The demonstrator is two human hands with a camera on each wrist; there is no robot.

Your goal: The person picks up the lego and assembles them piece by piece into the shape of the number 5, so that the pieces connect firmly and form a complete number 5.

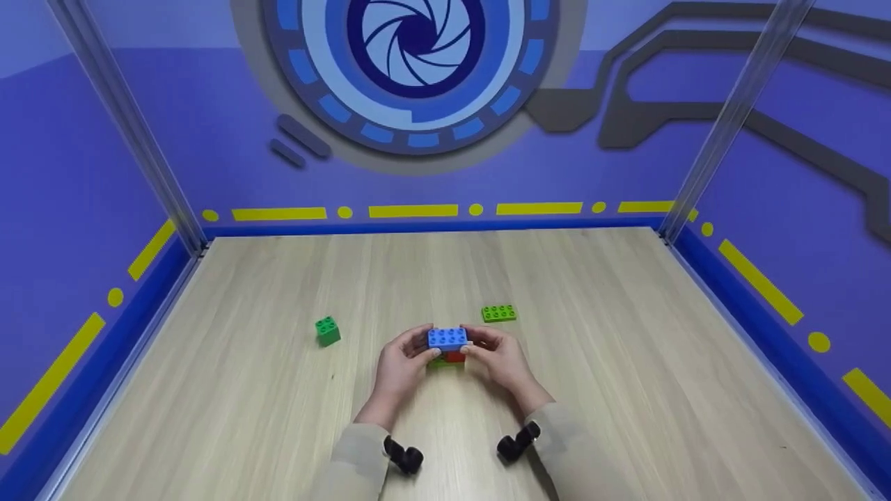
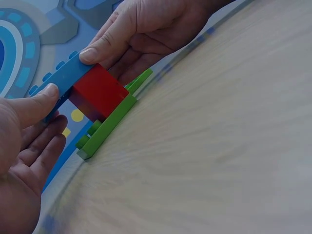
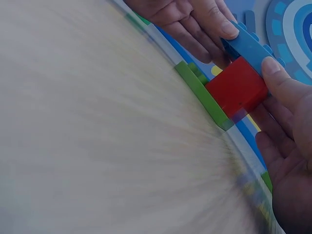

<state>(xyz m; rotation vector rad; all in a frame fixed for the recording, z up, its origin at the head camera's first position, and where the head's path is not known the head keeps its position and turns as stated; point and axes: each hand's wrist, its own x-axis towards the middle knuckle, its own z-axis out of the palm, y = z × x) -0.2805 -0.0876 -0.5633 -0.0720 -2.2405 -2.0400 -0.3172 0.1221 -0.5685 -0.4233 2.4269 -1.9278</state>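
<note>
Both hands hold a thin blue toy brick (image 1: 447, 338) by its two ends, studs facing up. My left hand (image 1: 401, 363) pinches the left end, thumb at the front and fingers behind. At the right end, my right hand (image 1: 502, 356) grips the same way. Under the blue brick sits a red block (image 2: 100, 91), which stands on one end of a thin light-green brick (image 2: 109, 127). In the right wrist view, the blue brick (image 3: 251, 46) overhangs the red block (image 3: 239, 90) on one side, and bare studs show on the green brick (image 3: 202, 95) below.
A dark-green brick (image 1: 327, 331) stands on the wooden table (image 1: 264, 417) to the left of the hands. Beyond the right hand lies a flat lime-green brick (image 1: 499, 313). Blue-purple walls (image 1: 445, 188) border the table at the back and both sides.
</note>
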